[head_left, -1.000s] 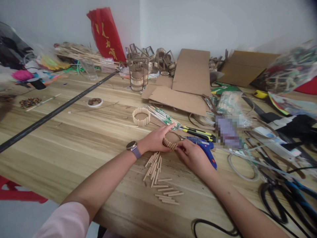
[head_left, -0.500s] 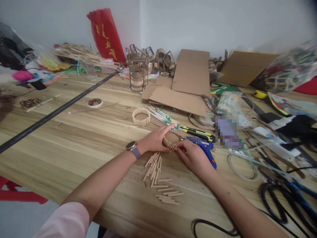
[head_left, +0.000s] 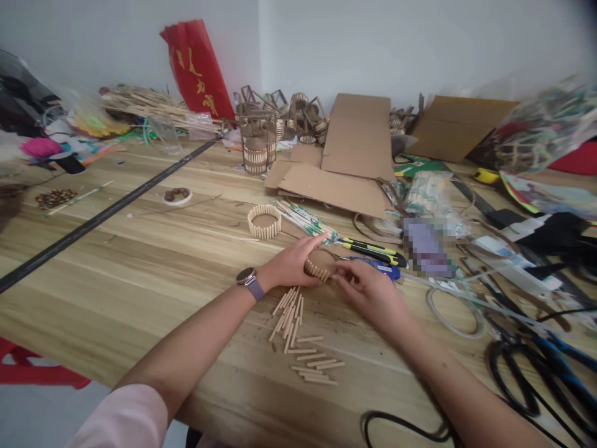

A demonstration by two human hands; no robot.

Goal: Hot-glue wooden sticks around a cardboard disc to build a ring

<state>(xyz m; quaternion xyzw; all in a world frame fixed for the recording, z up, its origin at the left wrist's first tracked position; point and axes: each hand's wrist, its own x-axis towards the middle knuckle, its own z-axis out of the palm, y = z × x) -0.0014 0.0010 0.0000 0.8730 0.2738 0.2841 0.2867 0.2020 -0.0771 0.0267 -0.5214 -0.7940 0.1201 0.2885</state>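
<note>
A small round cardboard base (head_left: 321,256) has a row of short wooden sticks (head_left: 317,271) standing along its near edge. Wrapped around its left side, my left hand (head_left: 291,264) grips this half-ringed base with the thumb and fingers. At the right end of the row, my right hand (head_left: 368,289) has its thumb and fingertips pinched together; whatever lies between them is too small to make out. Loose wooden sticks (head_left: 291,317) lie on the table just below both hands. A blue glue gun (head_left: 385,269) rests behind my right hand, which partly hides it.
A finished-looking stick ring (head_left: 265,223) sits beyond my left hand. Yellow-black utility knives (head_left: 373,250) lie behind the base, near cardboard sheets (head_left: 333,186). On the right are black-handled scissors (head_left: 513,379), a tape ring (head_left: 454,313), a power strip (head_left: 517,264) and cables.
My right hand has shifted slightly up at the edge of the base, covering more of the glue gun. My left hand keeps its hold on the base.
</note>
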